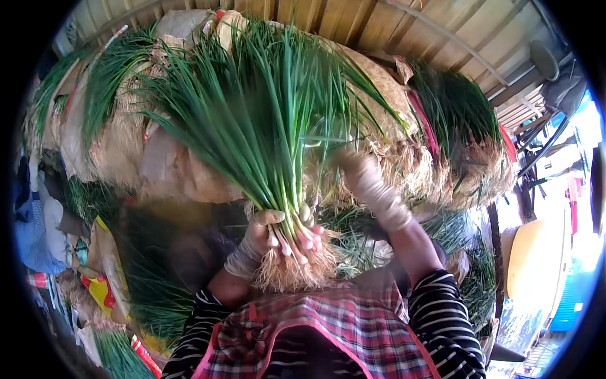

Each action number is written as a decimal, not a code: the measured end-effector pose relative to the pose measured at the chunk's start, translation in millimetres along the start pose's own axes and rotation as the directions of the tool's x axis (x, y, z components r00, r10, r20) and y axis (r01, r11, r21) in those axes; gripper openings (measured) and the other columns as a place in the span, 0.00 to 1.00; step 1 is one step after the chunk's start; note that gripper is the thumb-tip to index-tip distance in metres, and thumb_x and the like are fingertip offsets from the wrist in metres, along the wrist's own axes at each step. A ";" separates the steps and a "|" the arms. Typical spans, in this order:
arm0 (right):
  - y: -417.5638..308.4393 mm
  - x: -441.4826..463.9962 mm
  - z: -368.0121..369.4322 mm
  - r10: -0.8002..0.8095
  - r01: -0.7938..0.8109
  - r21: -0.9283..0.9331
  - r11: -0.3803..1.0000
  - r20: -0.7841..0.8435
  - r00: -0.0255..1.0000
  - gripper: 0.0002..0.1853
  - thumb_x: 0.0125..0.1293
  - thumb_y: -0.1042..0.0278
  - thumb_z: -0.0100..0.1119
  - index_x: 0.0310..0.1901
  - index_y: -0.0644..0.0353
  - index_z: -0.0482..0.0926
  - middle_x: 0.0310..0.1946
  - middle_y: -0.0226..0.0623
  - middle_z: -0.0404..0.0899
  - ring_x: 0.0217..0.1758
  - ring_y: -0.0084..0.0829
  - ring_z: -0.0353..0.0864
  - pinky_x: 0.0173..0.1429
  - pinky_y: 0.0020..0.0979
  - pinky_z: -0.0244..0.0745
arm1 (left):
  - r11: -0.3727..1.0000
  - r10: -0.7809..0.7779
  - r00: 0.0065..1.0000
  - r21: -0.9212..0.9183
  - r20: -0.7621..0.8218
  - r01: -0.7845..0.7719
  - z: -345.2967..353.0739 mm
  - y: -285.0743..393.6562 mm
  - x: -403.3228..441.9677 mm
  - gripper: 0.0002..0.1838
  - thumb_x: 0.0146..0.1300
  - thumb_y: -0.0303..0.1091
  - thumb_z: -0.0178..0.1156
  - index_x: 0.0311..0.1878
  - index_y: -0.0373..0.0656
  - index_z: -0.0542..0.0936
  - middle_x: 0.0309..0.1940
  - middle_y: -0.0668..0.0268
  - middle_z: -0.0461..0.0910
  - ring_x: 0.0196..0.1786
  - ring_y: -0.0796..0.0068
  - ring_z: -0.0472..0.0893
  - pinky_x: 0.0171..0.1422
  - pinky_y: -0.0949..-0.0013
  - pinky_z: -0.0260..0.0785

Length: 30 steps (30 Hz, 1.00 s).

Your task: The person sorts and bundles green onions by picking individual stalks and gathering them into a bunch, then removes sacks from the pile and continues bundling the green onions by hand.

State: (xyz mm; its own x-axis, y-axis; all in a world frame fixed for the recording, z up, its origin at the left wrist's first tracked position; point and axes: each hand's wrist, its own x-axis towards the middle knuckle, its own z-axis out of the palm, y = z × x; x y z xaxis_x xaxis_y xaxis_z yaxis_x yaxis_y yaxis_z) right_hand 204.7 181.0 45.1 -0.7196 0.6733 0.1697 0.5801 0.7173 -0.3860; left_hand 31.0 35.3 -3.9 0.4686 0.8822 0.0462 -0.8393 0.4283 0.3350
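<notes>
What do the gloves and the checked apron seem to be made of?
Gloves: likely thin rubber or latex, off-white and matte, going by the tight wrinkles near the wrist. Apron: probably woven cloth, matte, with soft folds; fiber unclear.

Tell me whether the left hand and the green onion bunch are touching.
Touching: the head view shows the left hand around the green onion bunch, thumb across its front.
</notes>
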 end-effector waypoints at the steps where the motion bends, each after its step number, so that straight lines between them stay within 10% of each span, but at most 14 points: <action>1: 9.7 8.4 -12.9 0.328 -0.262 0.586 0.767 -0.006 0.945 0.05 0.57 0.75 0.51 0.36 0.57 0.75 0.29 0.37 0.77 0.33 0.28 0.78 0.37 0.28 0.78 | 1.000 -0.025 1.000 0.012 -0.015 0.025 4.6 4.4 0.2 0.26 0.46 0.40 0.54 0.46 0.30 0.67 0.38 0.52 0.74 0.49 0.48 0.74 0.53 0.46 0.66; 5: -19.8 -7.9 3.6 0.165 -0.146 0.647 0.748 0.031 0.986 0.11 0.57 0.67 0.58 0.41 0.59 0.76 0.34 0.37 0.78 0.32 0.25 0.77 0.36 0.24 0.74 | 0.994 -0.094 0.984 -0.061 -0.151 0.086 -9.8 -1.5 2.8 0.23 0.49 0.37 0.54 0.46 0.29 0.70 0.45 0.38 0.72 0.47 0.47 0.76 0.50 0.55 0.71; 7: -31.8 -18.5 15.6 0.085 -0.098 0.277 0.956 0.059 0.995 0.18 0.54 0.65 0.60 0.46 0.62 0.74 0.39 0.42 0.78 0.38 0.32 0.79 0.45 0.29 0.76 | 0.998 -0.067 0.979 -0.008 -0.194 0.067 1.0 2.3 2.3 0.22 0.50 0.37 0.53 0.44 0.29 0.71 0.38 0.40 0.76 0.30 0.61 0.79 0.33 0.70 0.74; 10: -33.8 -18.6 10.7 0.263 -0.310 0.341 0.887 0.178 0.948 0.23 0.52 0.62 0.62 0.50 0.62 0.73 0.40 0.43 0.78 0.41 0.35 0.79 0.49 0.30 0.73 | 0.997 -0.055 0.962 0.042 -0.266 0.068 -4.6 -1.0 -0.2 0.20 0.50 0.37 0.53 0.41 0.30 0.73 0.28 0.46 0.79 0.12 0.77 0.72 0.14 0.82 0.64; 14: -27.8 -16.4 12.6 0.275 -0.274 0.395 0.877 0.054 0.960 0.12 0.53 0.73 0.58 0.40 0.64 0.76 0.29 0.41 0.78 0.30 0.26 0.77 0.36 0.26 0.73 | 0.998 -0.035 0.957 0.043 -0.287 0.050 -8.9 -2.8 -0.1 0.20 0.50 0.37 0.53 0.41 0.29 0.73 0.28 0.47 0.79 0.14 0.74 0.75 0.16 0.80 0.67; 17: -25.9 -11.9 20.0 0.239 -0.259 0.333 0.907 0.099 0.966 0.21 0.51 0.64 0.63 0.47 0.63 0.74 0.40 0.44 0.78 0.40 0.34 0.79 0.47 0.30 0.74 | 1.000 0.011 0.944 -0.009 -0.329 -0.015 -23.6 -8.1 1.0 0.30 0.47 0.42 0.54 0.42 0.19 0.68 0.25 0.38 0.76 0.18 0.51 0.78 0.10 0.61 0.71; 22: -20.0 -15.9 16.9 0.341 -0.235 0.800 0.552 0.041 0.939 0.09 0.54 0.77 0.58 0.38 0.57 0.78 0.31 0.32 0.79 0.30 0.21 0.75 0.36 0.23 0.73 | 0.999 0.043 0.998 0.006 -0.042 -0.043 -15.0 -6.0 7.9 0.34 0.46 0.41 0.54 0.55 0.27 0.64 0.45 0.40 0.72 0.50 0.41 0.72 0.50 0.47 0.70; 25: -23.5 -20.0 9.2 0.325 -0.217 0.917 0.335 0.104 0.940 0.07 0.55 0.75 0.58 0.37 0.56 0.78 0.29 0.29 0.78 0.28 0.18 0.74 0.33 0.22 0.72 | 0.998 -0.003 0.999 -0.065 -0.037 0.001 -24.6 -5.6 2.5 0.34 0.46 0.41 0.55 0.55 0.29 0.63 0.46 0.47 0.72 0.48 0.42 0.73 0.51 0.48 0.70; 30: -27.7 -20.4 5.1 0.164 -0.215 0.683 0.698 0.139 0.977 0.18 0.56 0.70 0.58 0.50 0.57 0.74 0.33 0.30 0.77 0.29 0.20 0.73 0.37 0.24 0.71 | 0.992 0.063 0.998 -0.108 -0.016 -0.064 -15.4 -3.6 5.9 0.33 0.46 0.35 0.56 0.56 0.30 0.62 0.47 0.47 0.71 0.48 0.43 0.73 0.51 0.46 0.69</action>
State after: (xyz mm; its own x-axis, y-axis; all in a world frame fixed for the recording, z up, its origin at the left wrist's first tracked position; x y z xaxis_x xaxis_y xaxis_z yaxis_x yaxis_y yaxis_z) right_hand 201.3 146.4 47.7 -0.6604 0.7506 -0.0237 0.2988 0.2337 -0.9253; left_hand 32.5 41.9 -19.4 0.4104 0.9104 0.0519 -0.8925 0.3894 0.2275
